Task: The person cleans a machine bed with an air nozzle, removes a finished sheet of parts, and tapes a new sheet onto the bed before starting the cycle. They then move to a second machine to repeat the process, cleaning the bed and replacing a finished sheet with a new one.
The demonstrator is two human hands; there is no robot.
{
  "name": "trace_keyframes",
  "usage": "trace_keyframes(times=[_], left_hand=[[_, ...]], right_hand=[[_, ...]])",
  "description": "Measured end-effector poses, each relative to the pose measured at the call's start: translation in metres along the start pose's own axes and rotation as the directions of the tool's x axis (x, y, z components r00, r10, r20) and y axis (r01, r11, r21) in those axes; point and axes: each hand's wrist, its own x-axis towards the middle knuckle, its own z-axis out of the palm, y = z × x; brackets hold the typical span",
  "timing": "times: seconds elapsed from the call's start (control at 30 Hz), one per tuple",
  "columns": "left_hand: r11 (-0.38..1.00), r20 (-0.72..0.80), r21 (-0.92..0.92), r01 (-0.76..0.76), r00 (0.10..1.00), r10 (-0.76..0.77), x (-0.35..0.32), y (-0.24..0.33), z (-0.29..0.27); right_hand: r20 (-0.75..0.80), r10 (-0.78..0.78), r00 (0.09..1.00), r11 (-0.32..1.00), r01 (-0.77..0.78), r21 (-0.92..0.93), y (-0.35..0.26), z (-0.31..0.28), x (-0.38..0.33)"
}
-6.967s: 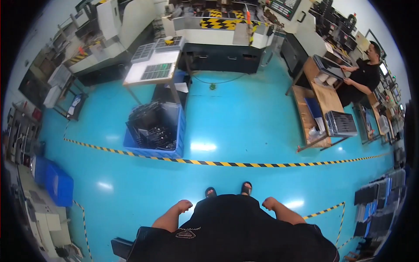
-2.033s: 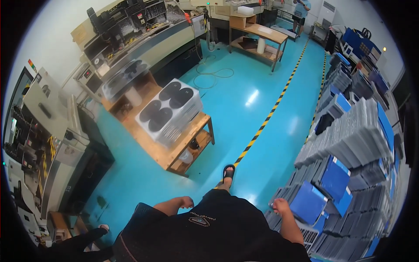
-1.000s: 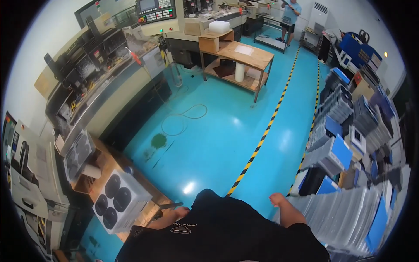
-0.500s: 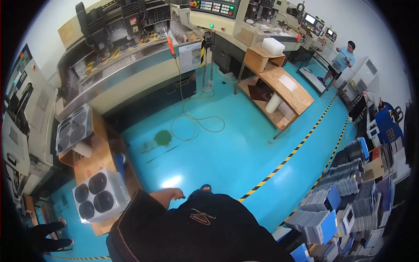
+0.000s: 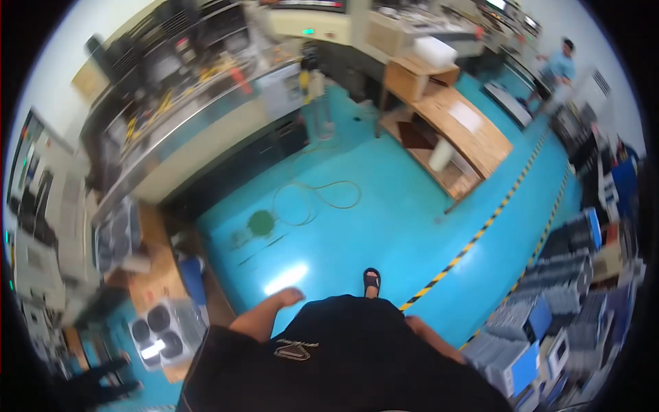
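My left hand (image 5: 290, 296) hangs in front of my dark shirt (image 5: 329, 350), over the blue floor. It looks loosely curled, with nothing seen in it, though motion softens its outline. At my other side, my right hand (image 5: 416, 324) shows only in part beside the shirt; its fingers cannot be made out. Neither hand touches any object that I can see. Nearest to my left arm is a wrapped block with dark round discs (image 5: 167, 333) on a wooden bench (image 5: 156, 285). One sandalled foot (image 5: 371, 281) is forward on the floor.
Machines (image 5: 206, 130) line the far left. A looped hose (image 5: 340, 196) and green patch (image 5: 261, 223) mark the floor. A wooden workbench (image 5: 480, 147) stands ahead right. Beyond striped floor tape (image 5: 473, 240), stacked panels (image 5: 504, 357) fill the right side. Another person (image 5: 559, 72) stands far right.
The view has shifted and blurred, and the machines sit higher in it. My foot shows farther forward. My left hand has moved slightly right and up in view; part of my right arm has appeared.
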Motion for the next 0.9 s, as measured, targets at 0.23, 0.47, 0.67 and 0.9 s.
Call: trace_keyframes(times=[0.23, 0.47, 0.67, 0.9], left_hand=[[0.922, 0.108, -0.302, 0.241, 0.97, -0.218, -0.019, 0.004, 0.056], [0.727, -0.026, -0.65, 0.219, 0.951, -0.309, 0.018, 0.048, 0.059], [0.648, -0.116, -0.753, 0.112, 0.947, -0.299, 0.039, 0.066, 0.056], [0.64, -0.182, -0.759, 0.115, 0.908, -0.378, 0.023, 0.065, 0.068]], right_hand=[[0.244, -0.121, 0.962, 0.841, 0.23, -0.49, -0.05, -0.164, 0.06], [0.267, -0.013, 0.964, 0.661, 0.208, -0.721, -0.114, -0.274, 0.1], [0.15, 0.042, 0.988, 0.98, -0.012, -0.201, -0.167, -0.257, 0.079], [0.229, 0.002, 0.974, 0.953, 0.068, -0.297, -0.172, -0.254, 0.085]])
